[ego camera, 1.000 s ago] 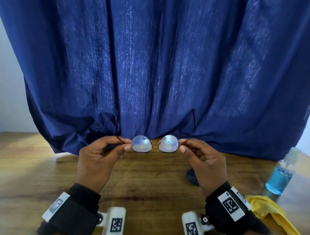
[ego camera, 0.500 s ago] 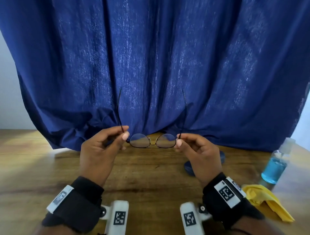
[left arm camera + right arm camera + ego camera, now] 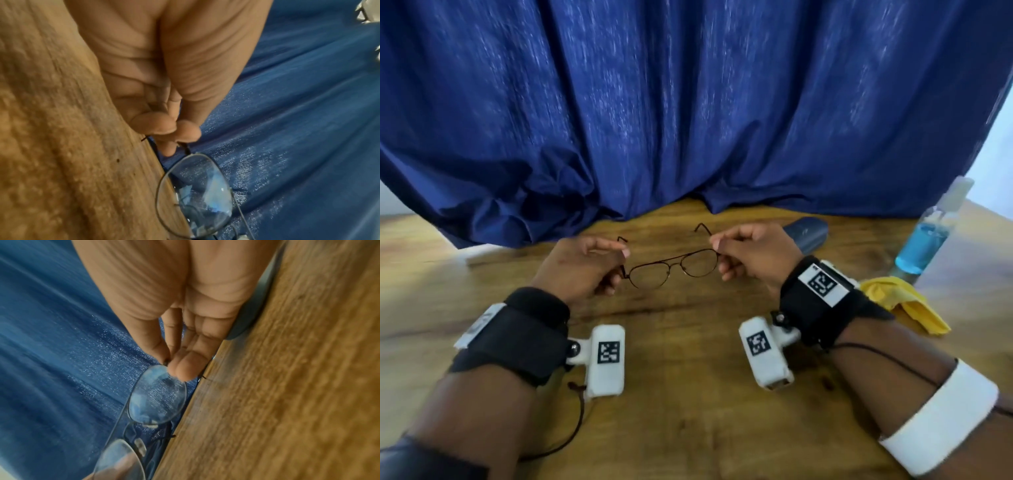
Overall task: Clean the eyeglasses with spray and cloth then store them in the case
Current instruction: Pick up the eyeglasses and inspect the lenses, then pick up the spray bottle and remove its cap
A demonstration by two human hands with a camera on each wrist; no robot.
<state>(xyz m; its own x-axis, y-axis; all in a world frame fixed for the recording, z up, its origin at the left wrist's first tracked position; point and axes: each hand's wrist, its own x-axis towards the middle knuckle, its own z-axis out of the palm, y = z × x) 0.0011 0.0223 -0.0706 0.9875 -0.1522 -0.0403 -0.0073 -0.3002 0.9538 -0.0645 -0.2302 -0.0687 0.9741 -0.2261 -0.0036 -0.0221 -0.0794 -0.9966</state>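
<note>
while i'm holding the eyeglasses (image 3: 673, 268) just above the tabletop (image 3: 688, 394), my left hand (image 3: 582, 267) is pinching one hinge end and my right hand (image 3: 753, 257) the other, fingers (image 3: 162, 125) clamped on thin metal so skin is staying off the lenses, i judge. temples are pointing away toward the curtain (image 3: 688, 102). the spray bottle (image 3: 928, 240) and the yellow cloth (image 3: 904, 305) are sitting within right reach, untouched. the case (image 3: 808, 233) is lying partly behind my right hand; whether it's open i can't tell. both wrist views are blurring, so lens smudges are hard to judge.
</note>
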